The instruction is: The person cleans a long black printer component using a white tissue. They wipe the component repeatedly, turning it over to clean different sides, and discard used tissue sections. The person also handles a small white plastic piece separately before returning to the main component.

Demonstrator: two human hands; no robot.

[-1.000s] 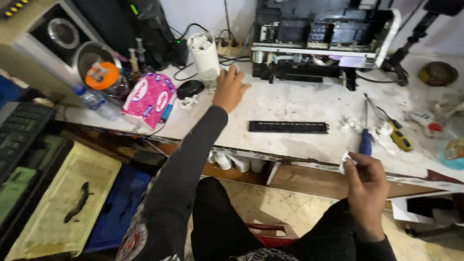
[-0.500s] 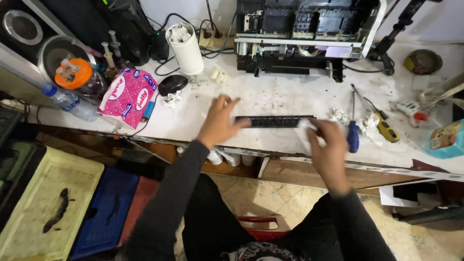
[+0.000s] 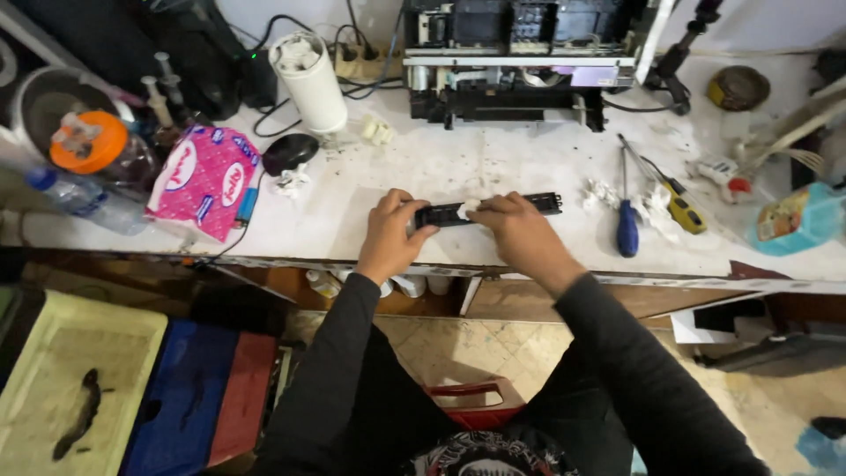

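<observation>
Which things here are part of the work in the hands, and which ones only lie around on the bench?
In hand:
- long black strip, held by left hand
- small white wad, pressed on it by right hand

Lying about:
- blue-handled screwdriver
- yellow-handled tool
- pink packet
- white cylinder
- opened machine

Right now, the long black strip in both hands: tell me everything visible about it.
The black strip is a long, narrow bar, plastic by its look, with small ridged detail along its right end. It lies flat and crosswise on the white workbench near the front edge. The left hand grips its left end; the right hand covers its middle, pressing a small white wad against it.
</observation>
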